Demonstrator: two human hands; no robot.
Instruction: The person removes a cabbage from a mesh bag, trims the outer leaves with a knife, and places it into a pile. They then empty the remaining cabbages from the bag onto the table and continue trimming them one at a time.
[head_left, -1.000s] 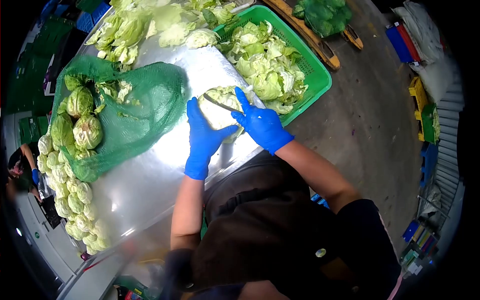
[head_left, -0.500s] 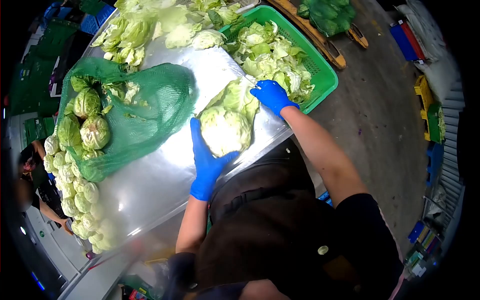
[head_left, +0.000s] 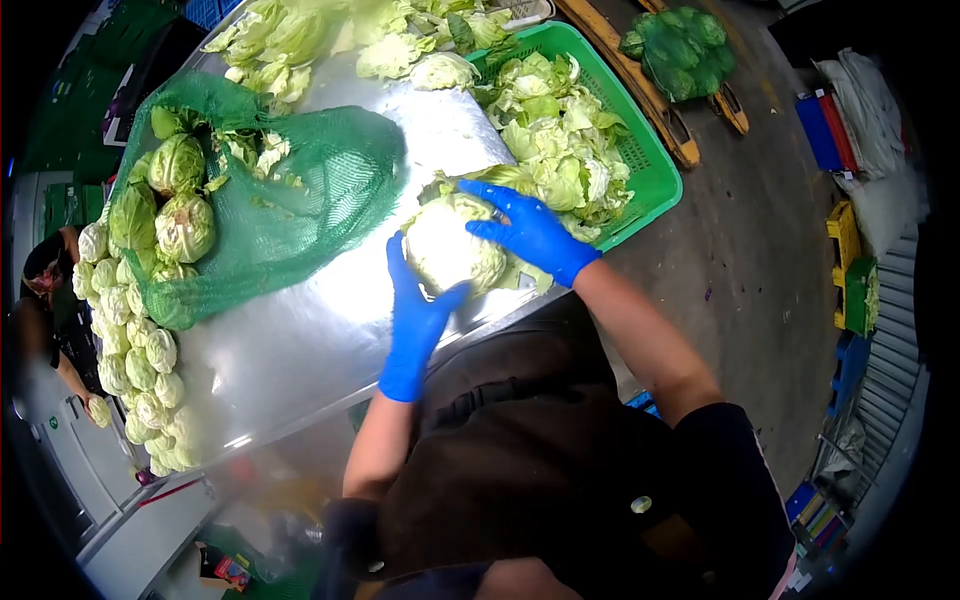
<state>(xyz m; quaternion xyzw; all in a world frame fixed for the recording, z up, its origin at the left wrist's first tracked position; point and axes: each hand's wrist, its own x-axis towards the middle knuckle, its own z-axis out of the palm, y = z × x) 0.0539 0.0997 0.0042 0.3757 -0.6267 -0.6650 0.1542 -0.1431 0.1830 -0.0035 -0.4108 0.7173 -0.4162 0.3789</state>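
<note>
A pale green cabbage [head_left: 452, 245] rests on the metal table [head_left: 290, 350] near its front edge. My left hand [head_left: 415, 315], in a blue glove, cups its left and lower side with thumb and fingers spread round it. My right hand [head_left: 535, 238], also blue-gloved, lies against its upper right side, the fingers reaching over the top. Loose outer leaves stick out beyond the cabbage and partly under my right hand. Just past that hand, the green crate [head_left: 655, 185] is heaped with torn leaves [head_left: 570, 140].
A green net bag [head_left: 330, 170] holding several cabbages [head_left: 185, 228] lies on the left. Trimmed cabbages [head_left: 140, 350] line the table's left end. Loose leaves [head_left: 285, 40] pile up at the back. A co-worker's hand [head_left: 90, 400] holds a cabbage at far left.
My right hand has moved from the leaf at the crate's edge back onto the cabbage. The outer leaf that stretched up from it is now lower. My left hand stays on the cabbage.
</note>
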